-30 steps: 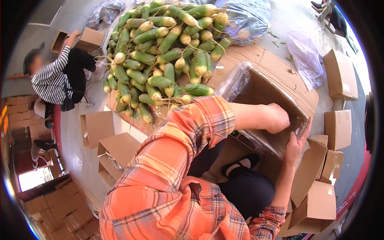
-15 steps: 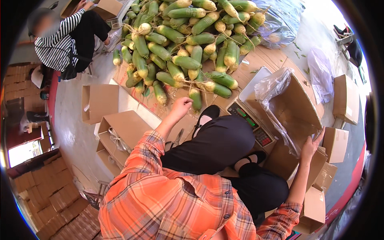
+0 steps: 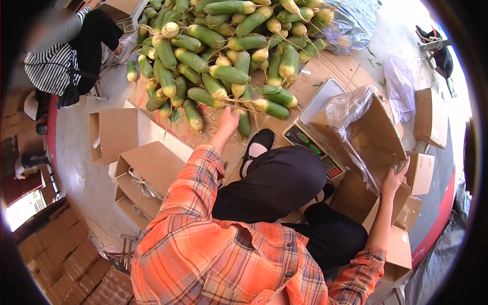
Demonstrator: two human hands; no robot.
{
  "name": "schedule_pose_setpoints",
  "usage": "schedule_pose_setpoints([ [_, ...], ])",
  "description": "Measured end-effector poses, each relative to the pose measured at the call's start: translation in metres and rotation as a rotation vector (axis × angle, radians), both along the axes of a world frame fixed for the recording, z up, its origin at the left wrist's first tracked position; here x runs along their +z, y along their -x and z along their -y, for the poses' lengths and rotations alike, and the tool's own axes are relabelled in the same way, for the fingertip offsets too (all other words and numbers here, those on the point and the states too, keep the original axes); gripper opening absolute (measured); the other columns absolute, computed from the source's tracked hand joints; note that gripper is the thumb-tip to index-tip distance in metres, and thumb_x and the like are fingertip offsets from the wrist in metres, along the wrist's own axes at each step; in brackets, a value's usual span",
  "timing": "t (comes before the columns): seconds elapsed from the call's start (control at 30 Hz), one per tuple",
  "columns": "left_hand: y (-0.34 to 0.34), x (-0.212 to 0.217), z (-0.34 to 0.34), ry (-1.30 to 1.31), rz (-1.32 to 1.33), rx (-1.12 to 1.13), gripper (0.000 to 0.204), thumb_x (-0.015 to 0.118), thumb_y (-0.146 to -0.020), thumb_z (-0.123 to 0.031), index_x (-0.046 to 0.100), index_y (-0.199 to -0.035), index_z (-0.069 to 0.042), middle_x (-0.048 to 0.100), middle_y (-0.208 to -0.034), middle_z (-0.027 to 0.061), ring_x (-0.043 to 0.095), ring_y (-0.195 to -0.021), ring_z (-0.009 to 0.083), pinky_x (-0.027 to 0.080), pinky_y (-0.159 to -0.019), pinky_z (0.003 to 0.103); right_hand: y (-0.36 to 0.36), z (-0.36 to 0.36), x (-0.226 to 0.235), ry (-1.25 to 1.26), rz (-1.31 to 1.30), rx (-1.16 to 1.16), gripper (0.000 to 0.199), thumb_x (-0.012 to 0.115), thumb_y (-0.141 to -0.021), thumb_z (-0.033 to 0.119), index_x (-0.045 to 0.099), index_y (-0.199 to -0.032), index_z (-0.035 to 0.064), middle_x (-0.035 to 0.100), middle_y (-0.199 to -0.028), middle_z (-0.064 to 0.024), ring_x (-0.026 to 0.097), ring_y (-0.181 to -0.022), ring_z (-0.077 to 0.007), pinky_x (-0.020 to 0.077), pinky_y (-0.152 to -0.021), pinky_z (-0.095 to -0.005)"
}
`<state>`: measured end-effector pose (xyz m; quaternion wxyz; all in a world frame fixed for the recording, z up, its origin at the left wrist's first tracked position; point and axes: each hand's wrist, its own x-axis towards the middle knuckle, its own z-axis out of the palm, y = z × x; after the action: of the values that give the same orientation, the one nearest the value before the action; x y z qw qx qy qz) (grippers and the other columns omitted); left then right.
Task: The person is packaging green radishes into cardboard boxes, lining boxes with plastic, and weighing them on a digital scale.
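Left hand has a green radish close on its right.

Seated co-worker — upper left; lilac bag — right

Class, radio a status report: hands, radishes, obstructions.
Left hand at near edge of radish pile, grip unclear. Right hand at rim of carton on scale. Possible snag: plastic liner draped over carton's rim.
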<state>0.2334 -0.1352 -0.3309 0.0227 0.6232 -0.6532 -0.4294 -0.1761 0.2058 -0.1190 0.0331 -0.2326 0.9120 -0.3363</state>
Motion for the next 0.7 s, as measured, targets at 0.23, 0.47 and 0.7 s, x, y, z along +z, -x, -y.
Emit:
schedule_pose_setpoints([
  [0.23,0.028,-0.034,0.029,0.126,0.195,0.046,0.038,0.063,-0.080,-0.028,0.060,-0.108,-0.001,0.064,-0.086,0.0186,0.062,-0.074,0.0294,0.049,-0.068,0.039,-0.007,0.006,0.006,0.031,-0.010,-0.013,0.069,0.041,-0.079,-0.005,0.022,-0.143,0.0114,0.031,-0.141,-0.0202,0.030,-0.131,-0.0332,0.0262,-0.107,-0.0383],
  [0.47,0.025,-0.002,0.021,-0.167,-0.145,0.142,0.030,0.056,-0.087,-0.031,0.064,-0.086,-0.001,0.058,-0.064,0.0072,0.050,-0.047,0.0168,0.039,-0.043,0.031,-0.006,0.001,0.004,0.048,-0.002,-0.013,0.068,0.042,-0.080,-0.005,0.023,-0.143,0.0108,0.032,-0.141,-0.0192,0.033,-0.130,-0.0318,0.0267,-0.106,-0.0377],
  [0.7,0.010,0.149,0.022,0.446,-0.394,-0.201,0.025,0.048,-0.090,-0.015,0.057,-0.072,0.000,0.053,-0.072,0.0085,0.052,-0.071,0.0156,0.041,-0.067,0.028,-0.008,0.009,0.006,0.090,0.046,-0.059,0.067,0.042,-0.081,-0.005,0.023,-0.143,0.0129,0.039,-0.137,-0.0188,0.040,-0.126,-0.0315,0.0307,-0.104,-0.0375],
])
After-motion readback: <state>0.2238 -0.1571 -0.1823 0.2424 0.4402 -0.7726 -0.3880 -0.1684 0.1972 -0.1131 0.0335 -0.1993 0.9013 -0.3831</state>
